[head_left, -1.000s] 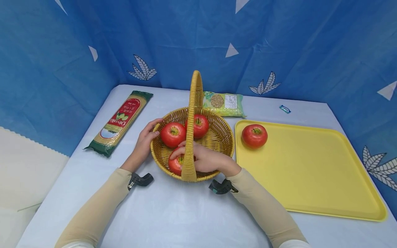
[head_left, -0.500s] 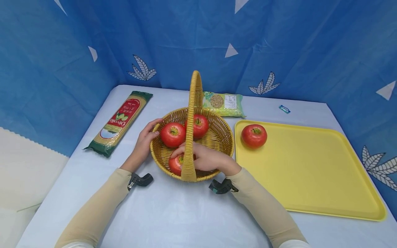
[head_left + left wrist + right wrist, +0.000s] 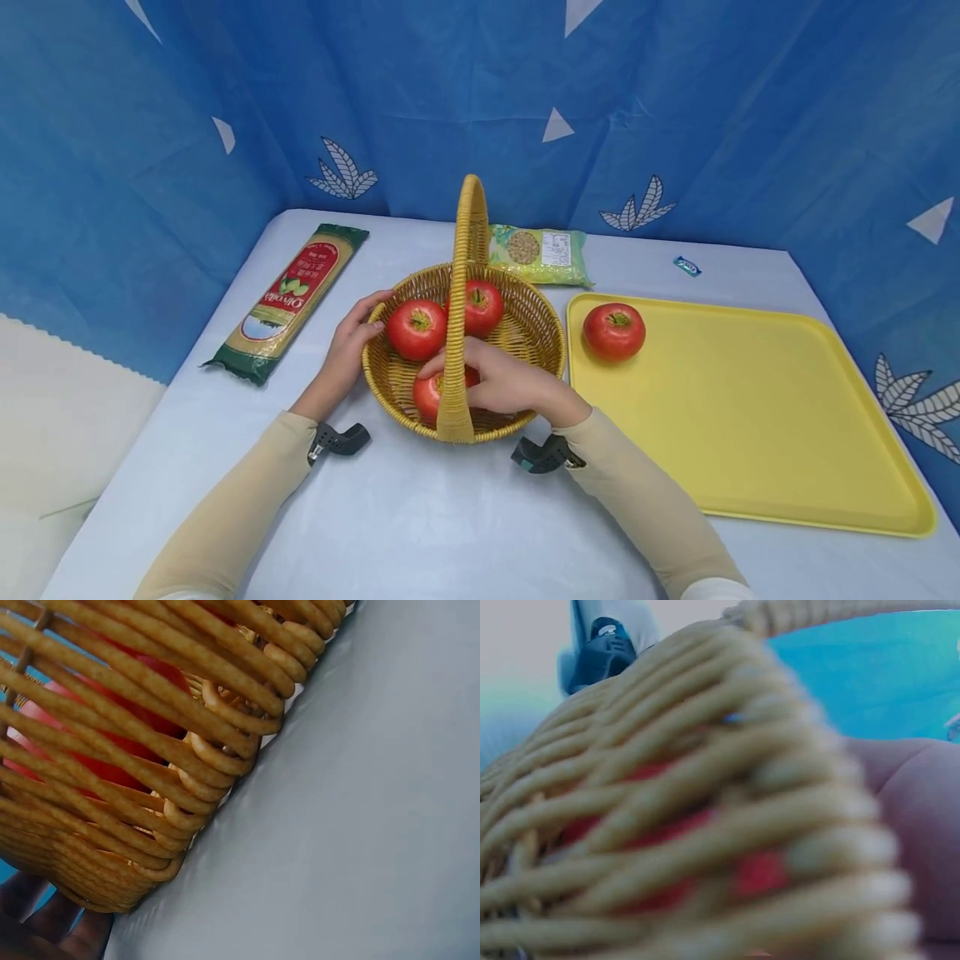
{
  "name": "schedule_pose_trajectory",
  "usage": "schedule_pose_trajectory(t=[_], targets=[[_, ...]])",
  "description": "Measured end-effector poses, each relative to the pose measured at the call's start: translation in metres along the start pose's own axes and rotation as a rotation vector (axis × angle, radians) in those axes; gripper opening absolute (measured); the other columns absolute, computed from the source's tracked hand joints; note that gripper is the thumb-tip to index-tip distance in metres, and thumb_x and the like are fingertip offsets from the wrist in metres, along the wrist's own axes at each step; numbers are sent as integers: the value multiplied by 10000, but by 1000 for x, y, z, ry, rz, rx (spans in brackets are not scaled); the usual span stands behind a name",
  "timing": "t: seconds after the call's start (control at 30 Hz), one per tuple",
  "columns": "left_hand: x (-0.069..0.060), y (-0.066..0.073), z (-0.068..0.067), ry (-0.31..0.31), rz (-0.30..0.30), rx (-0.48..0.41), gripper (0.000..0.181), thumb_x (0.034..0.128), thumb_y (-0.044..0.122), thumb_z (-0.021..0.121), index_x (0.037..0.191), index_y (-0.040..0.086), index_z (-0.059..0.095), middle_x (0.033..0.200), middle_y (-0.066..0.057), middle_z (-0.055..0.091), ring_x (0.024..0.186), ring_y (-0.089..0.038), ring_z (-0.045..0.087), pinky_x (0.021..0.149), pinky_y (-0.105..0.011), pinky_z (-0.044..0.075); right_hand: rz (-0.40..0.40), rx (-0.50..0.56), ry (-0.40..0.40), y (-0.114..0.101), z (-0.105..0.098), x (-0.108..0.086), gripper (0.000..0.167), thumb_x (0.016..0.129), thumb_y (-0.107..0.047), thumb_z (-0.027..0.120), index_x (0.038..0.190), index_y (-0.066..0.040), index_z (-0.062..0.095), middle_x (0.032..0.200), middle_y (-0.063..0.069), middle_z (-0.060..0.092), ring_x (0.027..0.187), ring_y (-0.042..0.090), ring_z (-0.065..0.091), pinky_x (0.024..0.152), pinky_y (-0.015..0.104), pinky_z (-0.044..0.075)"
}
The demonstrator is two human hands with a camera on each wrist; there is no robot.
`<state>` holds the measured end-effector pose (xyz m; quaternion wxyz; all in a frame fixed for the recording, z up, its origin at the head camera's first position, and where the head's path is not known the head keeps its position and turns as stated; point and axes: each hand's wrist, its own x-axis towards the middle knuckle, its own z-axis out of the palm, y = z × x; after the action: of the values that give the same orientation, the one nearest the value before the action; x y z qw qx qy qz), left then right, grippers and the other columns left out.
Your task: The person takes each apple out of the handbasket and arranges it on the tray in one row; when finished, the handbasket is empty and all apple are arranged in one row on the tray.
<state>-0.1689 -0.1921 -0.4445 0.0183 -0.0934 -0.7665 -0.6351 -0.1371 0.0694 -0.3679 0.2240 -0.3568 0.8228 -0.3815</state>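
A wicker basket (image 3: 551, 367) with a tall arched handle holds a pair of red apples, one on the left (image 3: 417, 330) and one farther back (image 3: 483, 307). A third apple (image 3: 429, 395) lies at its near side, partly behind the handle. My left hand (image 3: 347, 348) holds the basket's left rim, thumb over the edge and fingers along the outside. Reaching in over the near right rim, my right hand (image 3: 504, 379) grips the third apple, its fingers curled over the top. In the right wrist view the basket's weave (image 3: 705, 795) hides most of this grip.
Right of the basket lies a yellow tray (image 3: 750, 408) with one apple (image 3: 614, 332) at its left end. Behind stands a green bag of grains or beans (image 3: 542, 255). A pasta pack (image 3: 288, 302) lies left, a small blue wrapper (image 3: 687, 266) at the back right.
My right hand and the apple under it have shifted slightly to the right inside the basket. My left hand stays on the rim.
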Motion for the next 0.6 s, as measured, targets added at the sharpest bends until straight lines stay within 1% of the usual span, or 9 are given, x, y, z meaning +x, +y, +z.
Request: schedule_pose_trajectory(t=[0.07,0.13,0.3,0.37,0.47,0.53,0.6], targets=[[-1,0,0,1,-2,-1,527,980,93,409,1504,58,459,1611,-117,409,1575,-239,234,1301,-507,140,24,7,17,-3,-4,-5,403,915,-142,724,1311,-206,682,1430,63,560,1357,254,452,1162,503,409],[-1,0,0,1,0,-3,529,978,89,408,1503,55,460,1611,-119,407,1575,-243,233,1299,-512,141,31,0,38,-5,-10,-11,406,924,-178,722,1326,-206,677,1439,70,557,1368,262,458,1151,513,423],[-1,0,0,-2,5,-3,528,980,92,405,1504,58,458,1610,-119,405,1577,-244,227,1298,-519,137,21,8,120,-4,-30,-29,413,929,-202,712,1333,-132,666,1460,105,546,1383,294,470,1112,510,477],[-1,-1,-1,-3,6,-2,526,982,94,405,1503,61,459,1608,-115,407,1575,-239,229,1298,-515,138,42,53,150,-2,-39,-38,404,929,-188,709,1327,-133,666,1467,92,541,1388,295,454,1077,507,508],[-1,-1,-1,-2,7,-6,523,983,90,405,1502,60,461,1607,-114,407,1575,-238,230,1299,-515,140,75,122,190,3,-53,-50,408,937,-167,701,1343,-163,659,1482,74,532,1399,305,430,1029,495,545],[-1,-1,-1,-2,8,-9,522,984,88,405,1503,60,460,1611,-114,403,1578,-240,223,1300,-515,135,99,153,224,6,-63,-59,416,940,-152,699,1353,-165,650,1491,73,524,1398,312,433,994,462,570],[-1,0,-1,-3,8,-9,522,988,89,403,1506,61,457,1615,-114,398,1581,-241,217,1301,-516,128,96,163,262,11,-72,-68,422,944,-126,692,1362,-139,641,1485,94,529,1357,327,468,963,410,583]])
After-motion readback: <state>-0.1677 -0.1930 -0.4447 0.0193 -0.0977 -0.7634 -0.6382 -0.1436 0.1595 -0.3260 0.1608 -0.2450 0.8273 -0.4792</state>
